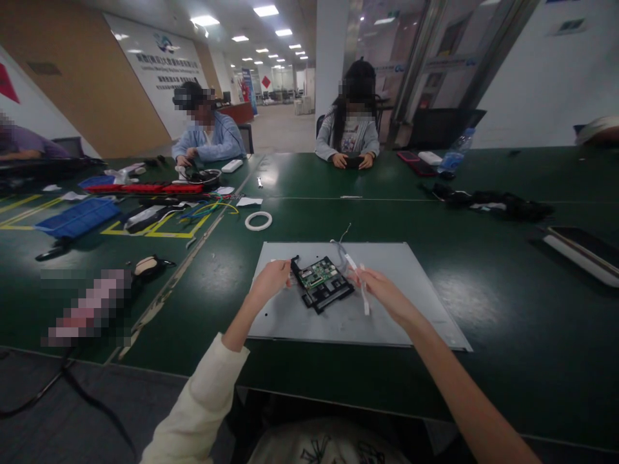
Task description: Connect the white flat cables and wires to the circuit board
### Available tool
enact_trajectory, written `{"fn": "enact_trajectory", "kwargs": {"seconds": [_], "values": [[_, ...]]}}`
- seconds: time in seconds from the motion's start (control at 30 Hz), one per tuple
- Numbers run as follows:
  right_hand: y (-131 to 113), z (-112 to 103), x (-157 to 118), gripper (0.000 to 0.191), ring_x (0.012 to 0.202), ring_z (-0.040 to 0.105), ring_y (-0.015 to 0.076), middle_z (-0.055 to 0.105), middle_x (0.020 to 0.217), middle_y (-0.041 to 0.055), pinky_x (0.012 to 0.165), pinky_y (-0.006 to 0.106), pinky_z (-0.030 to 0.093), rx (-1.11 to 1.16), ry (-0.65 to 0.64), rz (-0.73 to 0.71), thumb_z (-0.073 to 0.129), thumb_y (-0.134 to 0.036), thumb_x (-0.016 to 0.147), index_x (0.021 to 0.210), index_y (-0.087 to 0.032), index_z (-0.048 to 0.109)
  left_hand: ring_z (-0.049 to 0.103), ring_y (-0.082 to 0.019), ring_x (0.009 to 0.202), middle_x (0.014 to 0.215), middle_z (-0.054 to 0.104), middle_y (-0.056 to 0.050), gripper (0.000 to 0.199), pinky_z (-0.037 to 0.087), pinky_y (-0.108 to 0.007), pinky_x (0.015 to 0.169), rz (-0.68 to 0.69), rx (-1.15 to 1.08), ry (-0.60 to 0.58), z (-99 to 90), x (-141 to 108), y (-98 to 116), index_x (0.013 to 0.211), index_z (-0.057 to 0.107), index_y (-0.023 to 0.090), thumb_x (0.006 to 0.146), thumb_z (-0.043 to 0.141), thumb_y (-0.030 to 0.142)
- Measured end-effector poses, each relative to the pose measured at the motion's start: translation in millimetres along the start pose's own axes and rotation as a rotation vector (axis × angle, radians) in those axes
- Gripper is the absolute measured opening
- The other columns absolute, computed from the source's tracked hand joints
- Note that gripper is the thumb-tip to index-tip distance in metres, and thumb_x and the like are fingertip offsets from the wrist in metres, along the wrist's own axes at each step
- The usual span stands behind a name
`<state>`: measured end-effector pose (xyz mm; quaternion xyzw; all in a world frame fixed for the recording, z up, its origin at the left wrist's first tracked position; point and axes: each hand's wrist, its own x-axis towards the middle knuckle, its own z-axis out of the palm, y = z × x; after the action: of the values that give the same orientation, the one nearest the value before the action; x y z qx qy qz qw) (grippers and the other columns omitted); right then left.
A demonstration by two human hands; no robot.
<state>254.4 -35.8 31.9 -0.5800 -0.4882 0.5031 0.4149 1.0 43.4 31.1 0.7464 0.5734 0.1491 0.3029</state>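
My left hand [273, 278] has its fingers closed on the left corner of a black plastic frame [327, 299]. A green circuit board [318, 273] is set in the upper part of this frame, which appears tilted over the grey panel [416, 316]. To the right, my right hand [380, 285] pinches a flat white ribbon cable [365, 304], its lower end hanging below my fingers. A thin grey cable [341, 249] runs up from near the board and curls past the panel's far edge. My fingertips are partly hidden on both sides.
Beyond the panel lies a white tape roll [258, 221]. Coloured wires [213, 207], a blue tray [77, 218] and a pixelated item [91, 309] are on the left. A black bundle [491, 203] and a phone-like slab [583, 251] lie right. Two people sit opposite.
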Motion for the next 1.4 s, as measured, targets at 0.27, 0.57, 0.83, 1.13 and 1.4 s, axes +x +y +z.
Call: {"fn": "enact_trajectory", "kwargs": {"seconds": [0.27,0.57,0.83,1.13,1.4], "values": [[-3.2,-9.7,-7.4,0.041,0.095,0.058,0.0205,0.062,0.101,0.0114,0.082,0.032,0.045,-0.014,-0.003,0.082,0.042,-0.046,0.081,0.098,-0.013,0.059,0.06,-0.02,0.075,0.067,0.065,-0.008,0.048,0.041,-0.028,0.075,0.105,-0.03,-0.029,16.6,7.9,23.9,0.056,0.055,0.017,0.087,0.022,0.033],[5.5,-29.3,-5.8,0.031,0.084,0.062,0.019,0.062,0.09,0.0073,0.074,0.029,0.046,-0.146,0.125,0.055,0.039,-0.044,0.082,0.075,-0.016,0.052,0.06,-0.02,0.073,0.074,0.064,-0.011,0.044,0.042,-0.028,0.068,0.13,0.053,-0.027,40.5,-0.7,46.7,0.073,0.057,0.014,0.09,0.021,0.033],[17.9,-27.2,-4.7,0.028,0.081,0.063,0.0188,0.057,0.113,0.011,0.069,0.029,0.049,-0.116,0.107,0.084,0.039,-0.037,0.083,0.091,-0.016,0.056,0.06,-0.021,0.083,0.087,0.065,-0.012,0.04,0.042,-0.028,0.073,0.203,0.097,0.059,56.1,-1.6,37.5,0.093,0.057,0.014,0.091,0.022,0.032],[13.0,-32.2,-8.5,0.036,0.059,0.056,0.0142,0.06,0.066,0.0039,0.057,0.024,0.039,-0.693,0.175,-0.082,0.026,-0.034,0.088,0.082,-0.015,0.057,0.06,-0.019,0.078,0.084,0.065,-0.009,0.043,0.042,-0.027,0.07,0.211,0.055,0.11,57.2,-11.7,35.6,0.093,0.058,0.015,0.092,0.019,0.034],[17.8,-32.0,-10.1,0.031,0.076,0.057,0.0178,0.062,0.082,0.0091,0.064,0.025,0.034,-1.127,0.227,-0.236,0.024,-0.028,0.092,0.088,-0.017,0.053,0.061,-0.019,0.078,0.084,0.065,-0.01,0.045,0.042,-0.028,0.069,0.204,0.21,0.173,63.9,-20.3,37.1,0.096,0.056,0.015,0.093,0.016,0.034]]}}
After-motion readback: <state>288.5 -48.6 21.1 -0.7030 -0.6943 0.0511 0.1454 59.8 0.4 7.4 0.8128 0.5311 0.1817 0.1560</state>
